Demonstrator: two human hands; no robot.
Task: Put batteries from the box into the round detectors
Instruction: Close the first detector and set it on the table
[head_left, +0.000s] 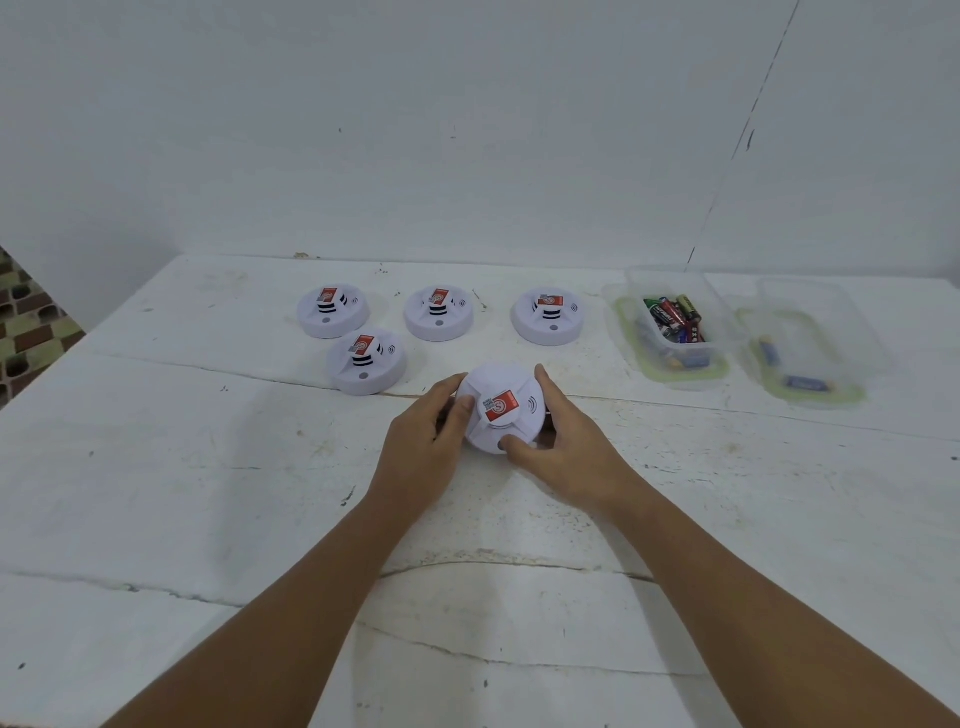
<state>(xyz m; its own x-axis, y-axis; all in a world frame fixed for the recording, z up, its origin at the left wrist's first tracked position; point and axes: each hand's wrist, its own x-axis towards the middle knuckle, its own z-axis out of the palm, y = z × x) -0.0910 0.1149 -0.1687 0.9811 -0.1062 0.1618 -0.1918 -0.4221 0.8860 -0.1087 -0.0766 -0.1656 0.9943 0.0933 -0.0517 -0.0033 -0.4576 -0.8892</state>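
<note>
two bare hands hold a round white detector (501, 408) with a red label at the middle of a worn white table (156, 467). the left hand (423, 444) curls around its left side, thumb on top; the right hand (563, 444) grips its right side, thumb at the near edge. four more detectors (439, 314) sit just behind. to the right, a clear box (675, 322) holds loose batteries (672, 318), with a second clear container (802, 343) beside it.

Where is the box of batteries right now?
In the head view the box sits at the table's far right, between the rightmost detector and a second clear container.
</note>
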